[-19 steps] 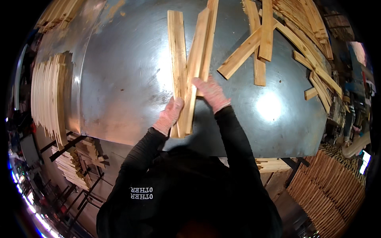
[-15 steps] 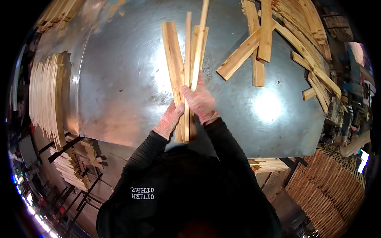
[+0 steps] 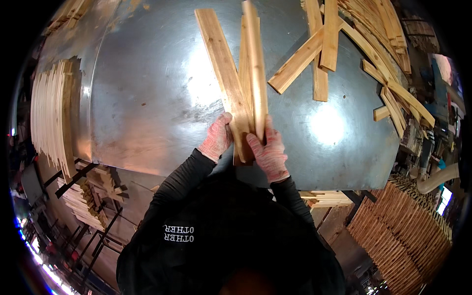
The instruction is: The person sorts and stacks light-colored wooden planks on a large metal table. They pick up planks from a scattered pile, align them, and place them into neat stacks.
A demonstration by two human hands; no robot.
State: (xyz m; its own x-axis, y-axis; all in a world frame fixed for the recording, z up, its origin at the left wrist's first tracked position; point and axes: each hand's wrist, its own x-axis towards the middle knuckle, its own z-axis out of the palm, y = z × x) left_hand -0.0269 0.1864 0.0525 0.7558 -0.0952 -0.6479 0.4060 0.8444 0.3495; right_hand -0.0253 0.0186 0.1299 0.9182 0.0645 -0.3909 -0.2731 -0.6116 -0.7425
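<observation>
My left hand (image 3: 217, 137), in a red-and-white knit glove, is closed on the lower left edge of a long flat wooden board (image 3: 222, 73). Wearing the same kind of glove, my right hand (image 3: 270, 156) grips the near end of a second wooden board (image 3: 256, 73), which is a little blurred. Between them a third board (image 3: 244, 64) shows partly, overlapped by the other two. All three point away from me and spread apart at their far ends. Their near ends come together in front of my body.
The boards are over a shiny metal table (image 3: 157, 98). A row of upright-edged strips (image 3: 49, 113) stands at left. Crossed loose boards (image 3: 297, 59) and a larger pile (image 3: 376, 29) lie at right. Stacked boards fill racks below left (image 3: 83, 204) and a big stack (image 3: 398, 236) below right.
My hands have come nearer to me and moved apart, the right one shifting right. A narrow strip seen between the boards no longer shows separately. The left board now lies more slanted.
</observation>
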